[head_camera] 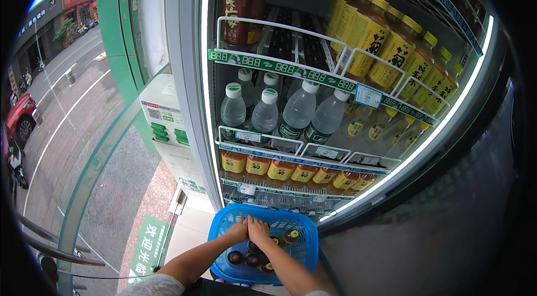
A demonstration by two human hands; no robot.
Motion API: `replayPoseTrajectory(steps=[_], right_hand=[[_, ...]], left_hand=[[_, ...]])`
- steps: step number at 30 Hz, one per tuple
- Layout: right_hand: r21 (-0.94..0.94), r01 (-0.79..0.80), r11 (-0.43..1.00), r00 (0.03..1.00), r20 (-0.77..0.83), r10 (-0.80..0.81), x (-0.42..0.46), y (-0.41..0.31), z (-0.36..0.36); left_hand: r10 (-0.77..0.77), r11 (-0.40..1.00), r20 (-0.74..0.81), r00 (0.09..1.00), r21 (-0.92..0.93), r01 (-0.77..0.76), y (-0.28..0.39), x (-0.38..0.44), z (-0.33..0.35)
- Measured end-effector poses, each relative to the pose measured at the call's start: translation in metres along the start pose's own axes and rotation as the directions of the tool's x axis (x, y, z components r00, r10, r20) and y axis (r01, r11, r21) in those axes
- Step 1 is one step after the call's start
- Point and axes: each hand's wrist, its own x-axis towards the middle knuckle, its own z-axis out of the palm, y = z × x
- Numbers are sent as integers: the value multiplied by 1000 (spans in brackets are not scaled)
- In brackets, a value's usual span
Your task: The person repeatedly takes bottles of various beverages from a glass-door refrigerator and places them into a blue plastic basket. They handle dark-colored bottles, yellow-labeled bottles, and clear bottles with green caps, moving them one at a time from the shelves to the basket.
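Observation:
A blue plastic basket [308, 250] stands before me at the foot of an open drinks cooler [193, 86]. Inside it are several bottles, among them dark-capped bottles [251, 259] and a yellow-capped bottle [290, 236]. Over the basket, my left hand [238, 229] and my right hand [258, 230] meet side by side with curled fingers. What lies under their fingers is hidden, so I cannot tell whether either holds something.
Cooler shelves hold a large dark-red drink bottle [245, 6], yellow-labelled bottles [365, 31], clear water bottles [298, 107] and amber tea bottles [281, 169]. White wire guards [285, 25] front the shelves. White power-bank cabinet [168, 115], glass door [92, 166] and green doormat [147, 245] are left.

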Motion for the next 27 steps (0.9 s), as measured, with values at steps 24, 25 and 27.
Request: replayPoseTrajectory(steps=[24,25,27], right_hand=[[173,331,928,853,-475,-216,-58,-58,-266],[134,376,917,805,-537,-252,-68,-72,-309],[63,492,869,683,-646,-340,-79,-95,-391]], left_hand=[[531,819,-356,769,-16,-573,147,-95,-199],[585,787,-401,705,67,-614,173,-105,-230],[655,738,-446,610,207,-642,224,-126,-296]])
